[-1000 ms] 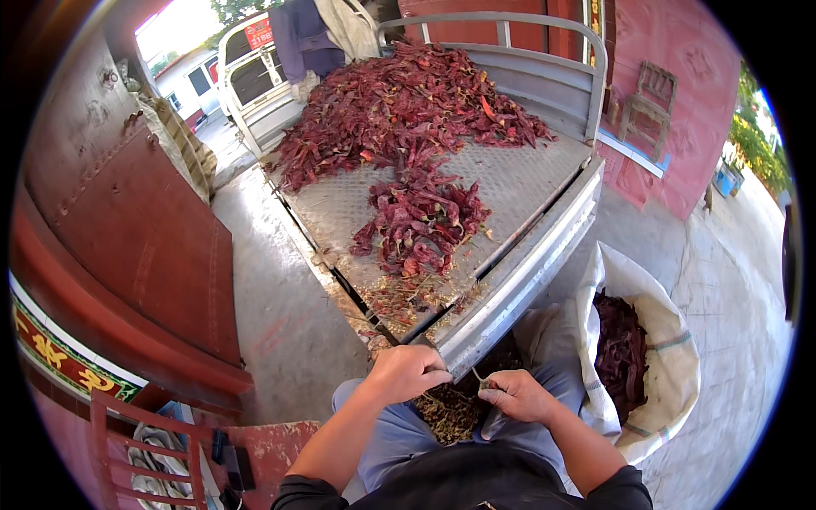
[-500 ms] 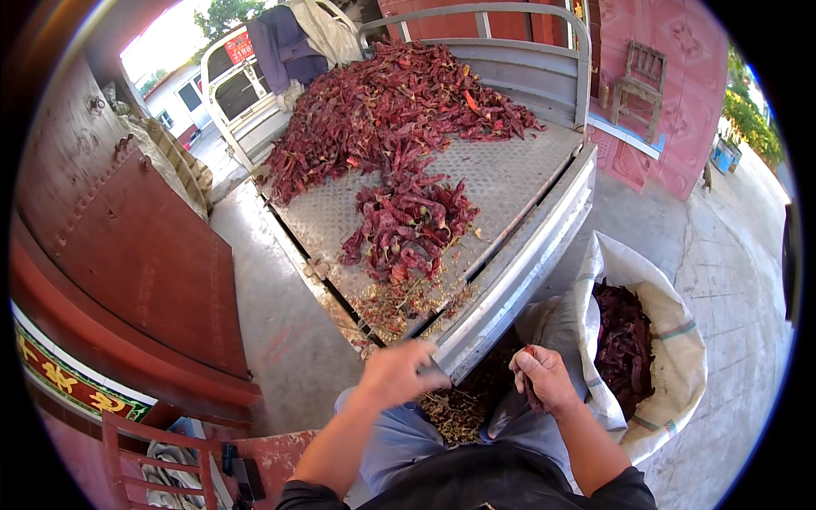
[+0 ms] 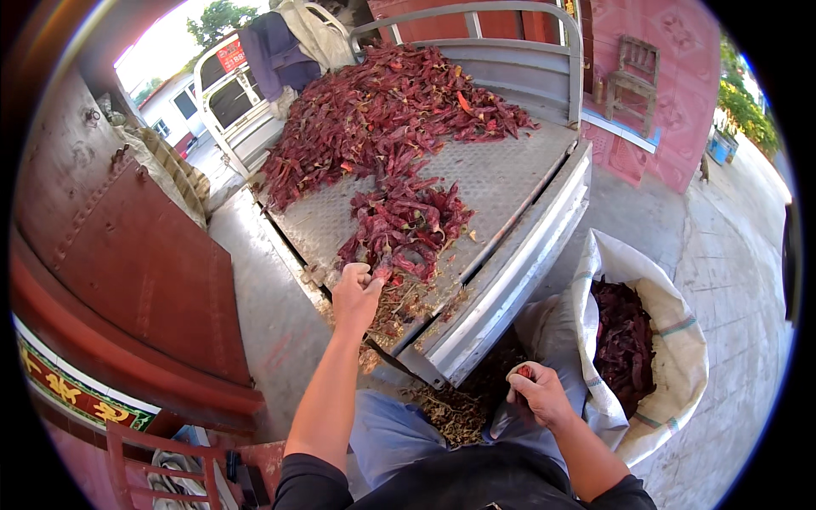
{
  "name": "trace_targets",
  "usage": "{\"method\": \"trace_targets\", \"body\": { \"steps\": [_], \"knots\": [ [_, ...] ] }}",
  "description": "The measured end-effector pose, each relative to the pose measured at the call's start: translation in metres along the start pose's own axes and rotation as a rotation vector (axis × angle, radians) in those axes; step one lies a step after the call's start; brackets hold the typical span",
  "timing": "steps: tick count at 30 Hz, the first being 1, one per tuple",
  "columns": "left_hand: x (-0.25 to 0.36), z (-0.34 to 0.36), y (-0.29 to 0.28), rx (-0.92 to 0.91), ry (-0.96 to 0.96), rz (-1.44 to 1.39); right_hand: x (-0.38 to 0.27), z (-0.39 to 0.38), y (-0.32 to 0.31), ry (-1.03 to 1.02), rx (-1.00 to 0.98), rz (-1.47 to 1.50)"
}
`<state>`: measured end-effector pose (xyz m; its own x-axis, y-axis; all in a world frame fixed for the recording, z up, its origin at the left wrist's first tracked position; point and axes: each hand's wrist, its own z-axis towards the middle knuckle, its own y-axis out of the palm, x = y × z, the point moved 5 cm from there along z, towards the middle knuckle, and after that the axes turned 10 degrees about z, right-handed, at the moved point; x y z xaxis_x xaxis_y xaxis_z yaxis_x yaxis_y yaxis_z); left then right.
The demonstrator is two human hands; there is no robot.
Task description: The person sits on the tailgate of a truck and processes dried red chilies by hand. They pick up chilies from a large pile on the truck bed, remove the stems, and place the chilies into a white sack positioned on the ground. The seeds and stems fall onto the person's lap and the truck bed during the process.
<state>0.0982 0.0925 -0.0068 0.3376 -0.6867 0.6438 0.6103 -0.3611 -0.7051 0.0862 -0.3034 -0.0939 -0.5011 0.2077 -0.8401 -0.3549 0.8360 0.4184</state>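
In the head view, the left hand [image 3: 358,296] reaches over the near corner of the truck bed [image 3: 501,174], fingertips at the closest side of a small heap [image 3: 404,225] of dried red peppers; whether its grip has closed on one, I cannot tell. The right hand [image 3: 542,396], beyond that corner, has its fingers curled snugly around a red pepper [image 3: 524,371], only partly visible. A light pinch near the stem, taken from the heap's loose margin, should suit these pods; squeezing risks cracking skins that look papery and brittle. The large pile [image 3: 382,110] toward the far edge is wrinkled, tapering and twisted. Pale seeds and stem scraps [image 3: 398,313] litter the patterned metal at the near corner. Beside the right leg, a white woven sack [image 3: 680,361] holds darker, leathery-looking pods [image 3: 625,348].
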Motion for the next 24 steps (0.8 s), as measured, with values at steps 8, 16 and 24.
{"method": "trace_targets", "body": {
  "steps": [8,16,24],
  "knots": [
    [0.015,-0.075,-0.016,-0.071,-0.025,-0.342,-0.008,0.039,0.059,0.002,-0.042,0.017],
    [0.067,-0.107,0.008,-0.222,0.279,-0.215,-0.019,0.059,0.073,0.035,-0.163,0.258],
    [0.029,-0.014,0.014,-0.210,-0.009,0.494,-0.023,0.041,0.045,-0.031,-0.116,0.263]
  ]
}}
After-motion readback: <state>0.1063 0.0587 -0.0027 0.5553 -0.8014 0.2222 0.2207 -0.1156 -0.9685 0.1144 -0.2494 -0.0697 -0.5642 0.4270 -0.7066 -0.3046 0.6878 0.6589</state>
